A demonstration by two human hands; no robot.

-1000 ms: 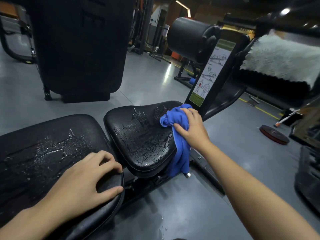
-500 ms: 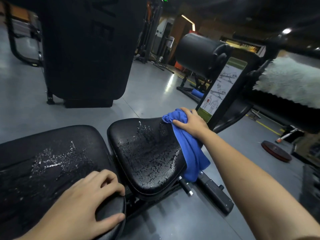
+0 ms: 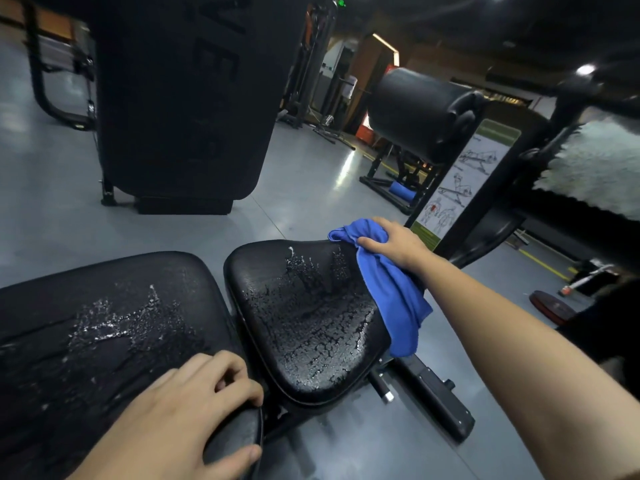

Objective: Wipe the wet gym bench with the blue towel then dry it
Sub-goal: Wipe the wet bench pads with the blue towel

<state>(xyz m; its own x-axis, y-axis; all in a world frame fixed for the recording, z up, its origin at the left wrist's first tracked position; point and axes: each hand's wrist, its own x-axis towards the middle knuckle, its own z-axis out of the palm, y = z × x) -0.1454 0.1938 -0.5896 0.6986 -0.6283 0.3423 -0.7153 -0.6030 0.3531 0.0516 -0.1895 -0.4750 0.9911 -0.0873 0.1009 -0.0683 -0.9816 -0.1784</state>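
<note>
At centre right of the frame, the right hand (image 3: pixel 394 245) gripped the blue towel (image 3: pixel 388 289) at the far upper edge of the seat pad (image 3: pixel 304 320), having slid farther up than a second earlier; the towel's tail hung over the pad's right side. Water beads remained across the seat and the long pad (image 3: pixel 104 323) at lower left. The left hand (image 3: pixel 187 417), fingers curled, stayed clasped on that pad's corner. Large letters on the black upright pad (image 3: pixel 187 98) were partly legible, "VE". The exercise placard (image 3: pixel 460 185) showed figures; its text was unreadable.
</note>
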